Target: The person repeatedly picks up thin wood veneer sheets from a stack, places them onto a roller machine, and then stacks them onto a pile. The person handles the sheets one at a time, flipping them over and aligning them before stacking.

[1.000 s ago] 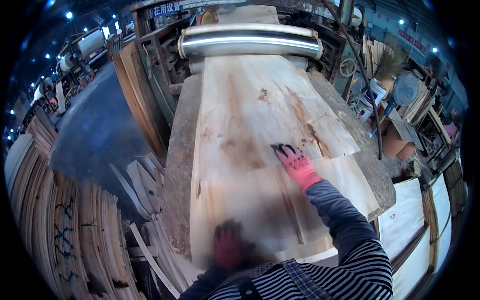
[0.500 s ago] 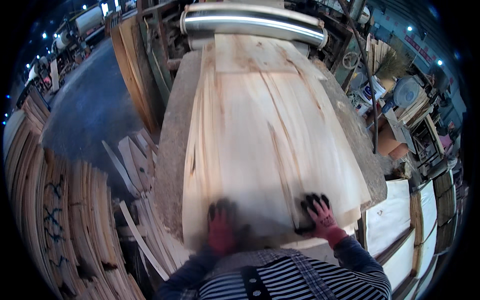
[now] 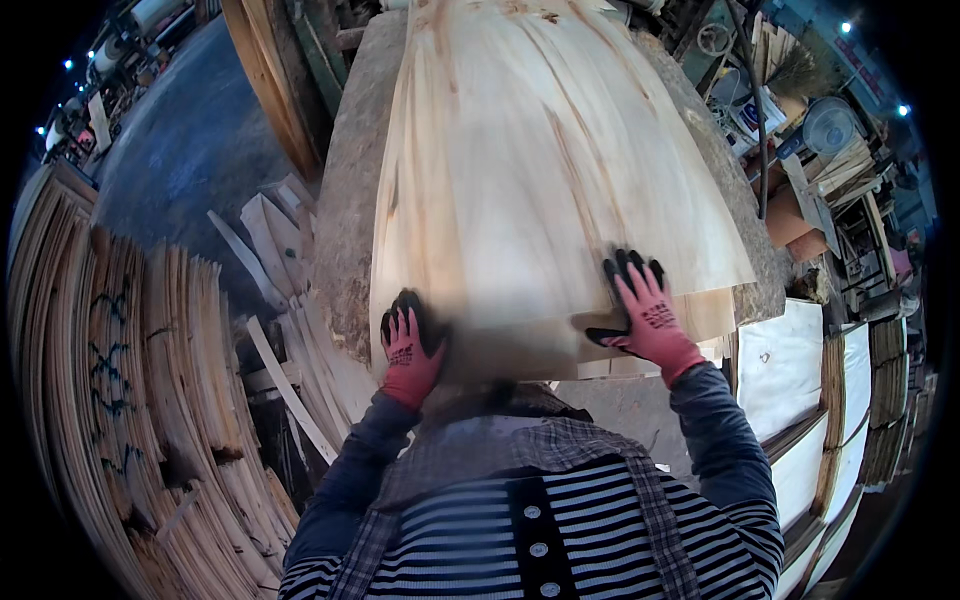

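Note:
Thin pale wood veneer sheets [image 3: 520,200] with brown streaks lie along a long worktop [image 3: 345,230]. My left hand [image 3: 412,350], in a pink glove with black fingertips, rests on their near left corner, fingers stretched forward. Near the right part of the front edge, my right hand [image 3: 648,315] in a matching glove presses flat, its fingers spread and thumb out to the left. A lower sheet's edge shows below the top one between the hands. Blur softens the sheet beside my left hand.
Upright stacks of veneer [image 3: 180,370] stand at the left, with loose offcut strips [image 3: 290,385] beside the worktop. Pale stacked sheets [image 3: 780,355] are at the right. Farther right are a fan [image 3: 828,126], a cardboard box [image 3: 795,215] and a dark pole [image 3: 762,130].
The view has tilted down, so the metal roller at the far end has left the picture. Both hands remain on the veneer; its front layers now sit more apart at the edge.

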Motion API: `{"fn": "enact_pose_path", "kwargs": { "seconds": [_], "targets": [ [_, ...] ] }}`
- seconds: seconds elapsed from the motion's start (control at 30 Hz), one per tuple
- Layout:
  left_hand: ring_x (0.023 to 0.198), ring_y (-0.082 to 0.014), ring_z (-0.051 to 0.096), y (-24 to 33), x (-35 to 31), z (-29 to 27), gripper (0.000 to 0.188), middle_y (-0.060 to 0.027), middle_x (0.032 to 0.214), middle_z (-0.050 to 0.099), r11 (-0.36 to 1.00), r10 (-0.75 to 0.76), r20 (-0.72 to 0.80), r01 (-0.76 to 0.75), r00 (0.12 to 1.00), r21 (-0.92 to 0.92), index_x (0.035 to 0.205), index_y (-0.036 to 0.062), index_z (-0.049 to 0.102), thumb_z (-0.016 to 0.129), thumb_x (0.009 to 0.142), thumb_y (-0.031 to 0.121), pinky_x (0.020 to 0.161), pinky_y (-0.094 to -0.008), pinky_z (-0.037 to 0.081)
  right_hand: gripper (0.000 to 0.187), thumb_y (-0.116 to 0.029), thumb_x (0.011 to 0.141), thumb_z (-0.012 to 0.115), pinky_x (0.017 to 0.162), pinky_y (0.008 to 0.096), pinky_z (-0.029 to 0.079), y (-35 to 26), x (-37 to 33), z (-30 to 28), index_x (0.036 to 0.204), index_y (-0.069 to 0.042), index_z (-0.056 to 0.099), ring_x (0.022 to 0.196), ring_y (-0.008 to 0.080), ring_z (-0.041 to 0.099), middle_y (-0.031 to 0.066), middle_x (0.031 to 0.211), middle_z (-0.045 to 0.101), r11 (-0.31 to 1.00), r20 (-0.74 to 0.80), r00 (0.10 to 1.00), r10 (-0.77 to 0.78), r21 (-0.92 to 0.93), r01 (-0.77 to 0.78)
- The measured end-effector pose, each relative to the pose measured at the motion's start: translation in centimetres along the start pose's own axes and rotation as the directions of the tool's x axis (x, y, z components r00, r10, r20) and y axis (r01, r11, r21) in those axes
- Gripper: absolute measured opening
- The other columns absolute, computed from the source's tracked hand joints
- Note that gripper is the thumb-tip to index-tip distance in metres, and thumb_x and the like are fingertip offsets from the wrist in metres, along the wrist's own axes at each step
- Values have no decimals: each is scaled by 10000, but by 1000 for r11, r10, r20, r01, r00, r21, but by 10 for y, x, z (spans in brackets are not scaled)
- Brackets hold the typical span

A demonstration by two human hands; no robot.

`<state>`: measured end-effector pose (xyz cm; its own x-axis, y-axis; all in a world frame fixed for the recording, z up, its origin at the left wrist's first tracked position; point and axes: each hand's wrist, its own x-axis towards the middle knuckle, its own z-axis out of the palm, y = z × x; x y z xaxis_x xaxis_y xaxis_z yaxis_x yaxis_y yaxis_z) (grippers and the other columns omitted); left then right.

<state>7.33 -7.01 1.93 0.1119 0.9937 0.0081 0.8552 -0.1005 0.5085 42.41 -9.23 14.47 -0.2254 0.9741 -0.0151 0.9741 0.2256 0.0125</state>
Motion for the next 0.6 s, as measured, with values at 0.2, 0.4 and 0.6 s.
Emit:
{"fn": "enact_pose_path", "kwargs": {
  "seconds": [0.2, 0.4, 0.6],
  "targets": [
    [1261, -384, 255, 1, 10, -7, 678, -201, 1335, 348, 956, 30, -84, -53, 996, -289, 1329, 13, 290, 600, 786, 276, 1051, -417, 194, 682, -336, 709, 639, 1006, 458, 266, 9, 19, 21, 1302, -137, 368, 1178, 330, 372, 123, 1296, 392, 998, -32, 998, -55, -40, 53],
    [1102, -223, 487, 61, 10, -83, 559, -139, 1250, 464, 452, -171, -23, 58, 985, -890, 1323, 2, 294, 540, 843, 150, 917, -306, 393, 655, -292, 709, 625, 938, 410, 372, -9, 20, -82, 1270, -54, 384, 1104, 335, 464, 175, 1251, 433, 994, -151, 986, -72, 69, 83],
    [972, -142, 542, 37, 29, -54, 426, -95, 1074, 585, 437, -190, 282, 339, 940, -833, 1204, -38, 466, 537, 873, 221, 825, -248, 431, 583, -297, 773, 561, 871, 394, 423, -55, 82, -112, 1232, 20, 392, 1018, 338, 516, 252, 1134, 490, 949, -308, 905, -294, 17, 314]
  ]
}}
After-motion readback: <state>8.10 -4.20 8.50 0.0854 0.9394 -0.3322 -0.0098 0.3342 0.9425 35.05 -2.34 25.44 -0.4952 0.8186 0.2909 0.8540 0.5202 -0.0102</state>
